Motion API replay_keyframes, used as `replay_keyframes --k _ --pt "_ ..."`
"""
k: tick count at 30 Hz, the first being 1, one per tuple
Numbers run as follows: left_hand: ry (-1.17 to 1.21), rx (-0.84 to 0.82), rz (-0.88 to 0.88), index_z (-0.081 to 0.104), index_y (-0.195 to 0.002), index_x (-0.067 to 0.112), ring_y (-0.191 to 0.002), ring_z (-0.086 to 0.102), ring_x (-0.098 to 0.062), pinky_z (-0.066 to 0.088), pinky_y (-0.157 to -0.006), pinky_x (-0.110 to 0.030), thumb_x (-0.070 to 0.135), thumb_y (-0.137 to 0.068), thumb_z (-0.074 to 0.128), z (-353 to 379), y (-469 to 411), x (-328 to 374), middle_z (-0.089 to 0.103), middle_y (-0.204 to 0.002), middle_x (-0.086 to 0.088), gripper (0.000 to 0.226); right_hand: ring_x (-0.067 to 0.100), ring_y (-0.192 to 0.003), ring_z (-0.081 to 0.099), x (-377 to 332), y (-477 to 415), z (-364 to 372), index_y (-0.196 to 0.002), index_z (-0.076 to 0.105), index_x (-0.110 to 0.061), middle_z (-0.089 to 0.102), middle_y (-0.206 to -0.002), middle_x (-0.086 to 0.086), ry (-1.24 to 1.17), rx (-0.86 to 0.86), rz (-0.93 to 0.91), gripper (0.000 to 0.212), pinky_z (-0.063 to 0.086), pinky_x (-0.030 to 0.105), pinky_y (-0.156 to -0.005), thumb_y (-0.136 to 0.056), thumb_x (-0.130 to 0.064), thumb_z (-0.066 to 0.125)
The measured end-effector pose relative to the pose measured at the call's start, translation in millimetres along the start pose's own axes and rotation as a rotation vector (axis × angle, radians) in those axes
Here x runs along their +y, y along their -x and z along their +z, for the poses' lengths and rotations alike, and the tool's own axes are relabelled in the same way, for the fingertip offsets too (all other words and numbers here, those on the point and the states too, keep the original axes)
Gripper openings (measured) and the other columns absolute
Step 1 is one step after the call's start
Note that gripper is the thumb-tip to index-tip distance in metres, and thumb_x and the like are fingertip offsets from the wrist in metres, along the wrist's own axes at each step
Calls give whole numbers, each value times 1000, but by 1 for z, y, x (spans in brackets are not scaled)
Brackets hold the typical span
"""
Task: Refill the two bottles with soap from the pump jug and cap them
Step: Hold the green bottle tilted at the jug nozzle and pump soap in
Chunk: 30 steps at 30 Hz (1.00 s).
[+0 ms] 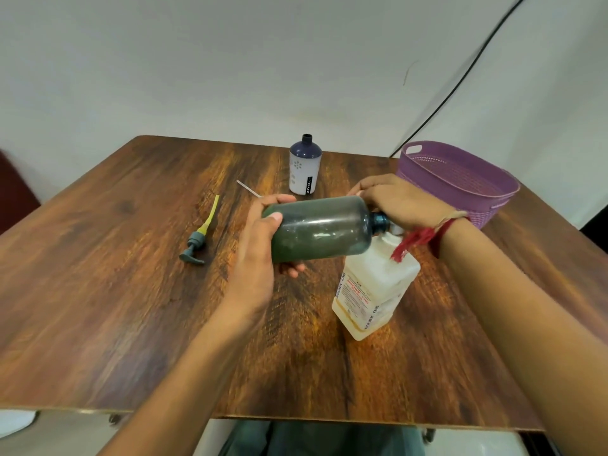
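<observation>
Glossy wood-grain worktop point(131, 307) carries the squarish, milky pump jug point(371, 291) at centre right; I judge the first fill is in hand. My left hand point(260, 245) wraps its fingers round the base of the smoky green bottle point(322, 228), held sideways with its neck at the jug's top, while my right hand point(398, 202) covers the pump, and I cannot tell how its fingers lie. Next I'd want steady presses with the spout over the neck; the round white-and-navy bottle point(305, 169) stands uncapped at upper centre.

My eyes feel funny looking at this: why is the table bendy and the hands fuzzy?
Head view: the wide-angle lens bows the table; the left hand and right hand look soft, probably motion blur; a pale glare streak lies along the green bottle.
</observation>
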<state>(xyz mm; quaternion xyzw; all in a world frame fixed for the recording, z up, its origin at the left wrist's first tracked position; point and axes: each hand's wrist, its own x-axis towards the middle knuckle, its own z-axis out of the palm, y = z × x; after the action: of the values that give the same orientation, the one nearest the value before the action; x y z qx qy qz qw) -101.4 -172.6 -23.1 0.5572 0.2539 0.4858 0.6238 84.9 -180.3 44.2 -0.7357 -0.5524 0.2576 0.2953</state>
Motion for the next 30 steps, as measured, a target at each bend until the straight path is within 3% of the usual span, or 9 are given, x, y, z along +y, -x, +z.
replay_keyframes --k 2,4,6,11,16,18,23,27,30 --pt "22 -11 11 55 -101 29 -55 56 -14 42 -43 -23 34 -83 36 0 -1 0 63 -97 1 27 6 -66 54 -5 1 -6 -85 62 -8 57 -80 1 102 6 -32 27 44 18 -61 -96 -7 37" --pt "36 -20 21 55 -101 29 -56 57 -15 42 -43 -23 33 -82 37 -2 -2 1 64 -95 3 27 13 -77 51 -10 -2 -10 -89 63 -5 56 -86 2 162 -7 -47 26 43 26 -73 -96 -12 39" --pt "26 -23 37 55 -103 29 -60 60 -14 43 -44 -23 34 -80 41 -6 -3 -1 61 -101 2 27 18 -81 51 -10 -4 -5 -97 64 0 58 -93 8 66 -42 -33 26 43 29 -76 -97 -10 40" --pt "-36 -59 87 54 -105 34 -87 58 -7 45 -51 -24 45 -69 45 -10 -5 -5 56 -110 9 39 16 -78 56 -1 0 4 -87 66 -8 62 -94 10 -76 -33 27 30 52 25 -66 -92 2 38" --pt "5 -35 91 54 -105 31 -82 59 -1 45 -50 -22 31 -77 41 -7 -9 -3 59 -100 17 31 12 -76 52 -8 -6 -8 -98 65 -1 60 -89 6 16 -12 -17 27 44 21 -70 -96 -3 39" --pt "-7 -31 105 54 -106 31 -83 59 0 45 -50 -21 36 -73 45 -7 -11 -3 58 -101 18 34 12 -73 52 -6 -7 -5 -88 66 -6 60 -82 2 -36 -24 -29 27 44 23 -68 -94 0 40" --pt "-30 -17 97 55 -102 33 -85 58 -3 45 -51 -22 33 -77 42 -9 -11 -5 58 -105 13 29 11 -72 58 3 -1 4 -83 65 -17 65 -79 0 -11 193 -65 31 50 30 -70 -89 0 41" --pt "-16 -42 102 55 -103 34 -85 58 -2 45 -50 -21 35 -76 44 -6 -12 -1 56 -105 12 29 18 -79 52 -9 -2 -10 -97 64 4 59 -85 9 49 -39 -33 24 45 31 -77 -95 -4 41" --pt "-19 -47 121 54 -103 36 -88 57 -4 45 -52 -19 45 -68 44 -7 -13 0 55 -109 9 38 20 -83 51 -11 -5 -9 -99 62 7 58 -89 9 86 -36 -43 26 44 36 -82 -97 -9 41"
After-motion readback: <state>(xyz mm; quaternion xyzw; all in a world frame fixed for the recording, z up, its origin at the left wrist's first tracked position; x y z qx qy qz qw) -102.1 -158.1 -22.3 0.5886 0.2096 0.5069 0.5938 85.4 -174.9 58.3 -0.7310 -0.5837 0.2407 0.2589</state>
